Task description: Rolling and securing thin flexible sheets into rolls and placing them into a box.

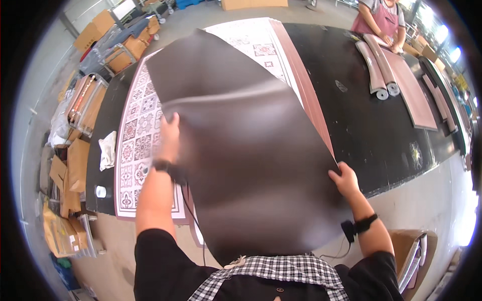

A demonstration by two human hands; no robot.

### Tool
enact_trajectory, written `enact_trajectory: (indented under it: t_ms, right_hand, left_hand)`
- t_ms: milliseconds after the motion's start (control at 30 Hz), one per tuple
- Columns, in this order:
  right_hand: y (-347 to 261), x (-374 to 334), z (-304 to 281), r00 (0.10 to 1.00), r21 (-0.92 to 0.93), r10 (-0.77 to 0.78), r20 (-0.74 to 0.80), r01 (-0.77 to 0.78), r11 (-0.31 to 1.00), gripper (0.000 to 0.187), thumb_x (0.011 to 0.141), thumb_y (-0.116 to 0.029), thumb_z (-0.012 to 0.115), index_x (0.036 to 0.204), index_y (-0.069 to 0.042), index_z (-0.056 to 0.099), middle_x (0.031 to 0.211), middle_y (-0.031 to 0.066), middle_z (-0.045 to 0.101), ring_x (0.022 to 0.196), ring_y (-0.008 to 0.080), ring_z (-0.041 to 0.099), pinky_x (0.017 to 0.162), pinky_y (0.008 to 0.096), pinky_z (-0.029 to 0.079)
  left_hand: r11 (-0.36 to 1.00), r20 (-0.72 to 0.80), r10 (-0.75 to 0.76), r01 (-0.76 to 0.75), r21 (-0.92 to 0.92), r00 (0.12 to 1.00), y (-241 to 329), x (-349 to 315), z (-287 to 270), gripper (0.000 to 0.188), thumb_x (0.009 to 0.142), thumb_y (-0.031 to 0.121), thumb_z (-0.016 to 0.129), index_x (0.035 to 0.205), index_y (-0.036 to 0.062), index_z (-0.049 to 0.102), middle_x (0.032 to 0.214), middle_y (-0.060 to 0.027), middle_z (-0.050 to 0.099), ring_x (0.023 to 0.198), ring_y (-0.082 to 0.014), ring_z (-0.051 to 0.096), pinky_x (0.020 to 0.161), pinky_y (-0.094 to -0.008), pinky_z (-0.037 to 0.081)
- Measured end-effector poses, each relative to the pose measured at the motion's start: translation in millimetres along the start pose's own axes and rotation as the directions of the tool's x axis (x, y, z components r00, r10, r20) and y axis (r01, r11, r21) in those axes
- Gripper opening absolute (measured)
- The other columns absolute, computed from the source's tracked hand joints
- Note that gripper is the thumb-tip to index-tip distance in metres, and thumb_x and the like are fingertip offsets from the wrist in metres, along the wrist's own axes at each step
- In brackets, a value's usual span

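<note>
A large, flexible dark brown mat (241,150) spans from my waist across the stack in front of me, bowed with a glossy crease in its far part. My left hand (170,133) grips its left edge, partly blurred, with the thumb on top. On the opposite edge, my right hand (344,179) is closed with the thumb over the mat and the other fingers underneath, hidden. Beneath it lies a stack of mats, the top one printed with a red and grey tile pattern (131,150); brown edges show along its right side.
The stack rests on a black table (366,145). A white cloth (107,150) and a small white roll (101,191) lie at its left. Rolled mats (381,70) and flat brown pieces (414,98) lie far right, near another person (379,22). Cardboard boxes (75,165) stand left.
</note>
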State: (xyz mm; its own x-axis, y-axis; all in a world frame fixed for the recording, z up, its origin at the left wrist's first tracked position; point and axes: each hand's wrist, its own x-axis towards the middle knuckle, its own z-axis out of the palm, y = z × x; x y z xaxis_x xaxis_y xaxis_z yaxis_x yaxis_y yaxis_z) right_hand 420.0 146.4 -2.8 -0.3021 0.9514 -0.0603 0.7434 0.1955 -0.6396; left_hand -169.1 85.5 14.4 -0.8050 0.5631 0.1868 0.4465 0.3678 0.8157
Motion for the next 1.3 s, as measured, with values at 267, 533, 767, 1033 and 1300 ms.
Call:
enact_trajectory:
  t_ms: [267, 533, 767, 1033, 1300]
  right_hand:
    - [-62.5, 105.1, 63.6, 0.987, -0.052, 0.129, -0.098, -0.135, 0.990, 0.047, 0.089, -0.042, 0.069, 0.114, -0.003, 0.061, 0.104, 0.0236, 0.069, 0.100, 0.0437, 0.065, 0.086, 0.0486, 0.051]
    - [-91.6, -14.8, 53.9, 0.823, -0.189, -0.554, -0.127, 0.528, 0.828, 0.061, 0.081, -0.031, 0.078, 0.133, -0.011, 0.054, 0.140, 0.0138, 0.048, 0.133, 0.0363, 0.043, 0.107, 0.0538, 0.034]
    - [-108.3, -67.9, 115.1, 0.757, -0.145, -0.625, 0.190, 0.652, 0.744, 0.046, 0.081, -0.032, 0.077, 0.122, -0.014, 0.063, 0.140, 0.0109, 0.051, 0.134, 0.0334, 0.045, 0.112, 0.0508, 0.035]
    - [-135.2, -18.2, 121.8, 0.784, -0.366, -0.612, 0.110, 0.604, 0.708, 0.016, 0.088, -0.023, 0.067, 0.101, -0.013, 0.065, 0.118, 0.0043, 0.061, 0.114, 0.0248, 0.056, 0.108, 0.0477, 0.038]
    - [-201.1, -21.6, 187.3, 0.720, -0.359, -0.682, -0.128, 0.607, 0.709, 0.028, 0.090, -0.029, 0.066, 0.113, -0.014, 0.060, 0.126, 0.0074, 0.055, 0.123, 0.0278, 0.049, 0.103, 0.0506, 0.035]
  left_hand:
    - [0.917, -0.130, 0.322, -0.275, 0.288, 0.938, 134.6, 68.7, 25.5, 0.089, 0.078, 0.030, 0.082, 0.143, -0.0096, 0.037, 0.136, -0.0316, 0.051, 0.128, -0.0402, 0.051, 0.107, -0.0465, 0.041]
    - [0.669, 0.734, 0.423, -0.730, 0.142, 0.531, 34.9, -297.2, -52.2, 0.073, 0.082, 0.053, 0.073, 0.140, 0.0128, 0.056, 0.155, -0.0219, 0.037, 0.142, -0.0437, 0.036, 0.115, -0.0616, 0.025]
    - [0.730, 0.436, 0.567, -0.672, 0.128, 0.699, 14.0, -287.3, -35.2, 0.038, 0.080, 0.018, 0.076, 0.117, 0.0128, 0.070, 0.132, -0.0123, 0.060, 0.117, -0.0361, 0.058, 0.096, -0.0444, 0.050]
    - [0.710, 0.606, 0.277, -0.583, 0.393, 0.746, 33.6, -241.3, -11.5, 0.035, 0.090, 0.024, 0.068, 0.124, 0.0134, 0.065, 0.128, -0.0097, 0.059, 0.121, -0.0357, 0.054, 0.103, -0.0506, 0.043]
    - [0.553, 0.275, 0.617, -0.655, 0.514, 0.737, 16.4, -233.4, 10.6, 0.031, 0.091, 0.027, 0.067, 0.120, 0.0167, 0.063, 0.130, -0.0115, 0.047, 0.116, -0.0360, 0.048, 0.100, -0.0568, 0.037]
